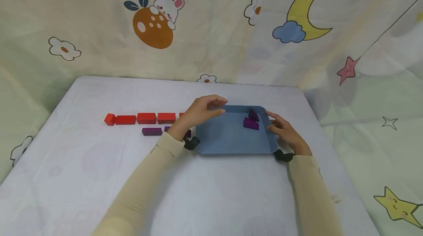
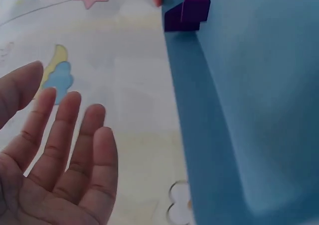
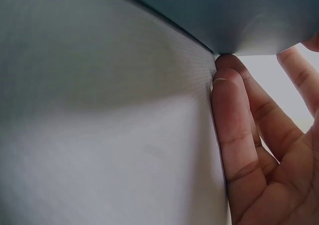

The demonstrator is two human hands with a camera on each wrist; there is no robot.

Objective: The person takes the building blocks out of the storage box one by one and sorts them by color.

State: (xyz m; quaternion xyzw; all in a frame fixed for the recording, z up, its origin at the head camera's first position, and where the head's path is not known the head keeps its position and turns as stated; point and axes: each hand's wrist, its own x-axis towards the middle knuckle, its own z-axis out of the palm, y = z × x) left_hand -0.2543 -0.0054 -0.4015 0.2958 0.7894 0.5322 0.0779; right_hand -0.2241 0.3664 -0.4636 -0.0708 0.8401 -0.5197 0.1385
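My left hand (image 1: 205, 110) is held over the left end of a shallow blue tray (image 1: 224, 151); its fingers are spread and hold nothing, as the left wrist view shows. My right hand (image 1: 285, 130) grips the tray's right side. Its thumb overlaps the rim, while fingertips (image 3: 230, 88) sit low against the outer wall, close to the table. Inside the tray, toward the far right, lie two purple blocks (image 1: 251, 123), one touching or overlapping the other. In the left wrist view these purple blocks (image 2: 195, 6) stand by the tray's wall.
Left of the tray, several red blocks (image 1: 147, 118) form a row on the white table (image 1: 82, 184). A shorter row of purple blocks (image 1: 152, 131) lies nearer to me, partly hidden by my left wrist. A patterned cloth (image 1: 214, 56) hangs behind the table.
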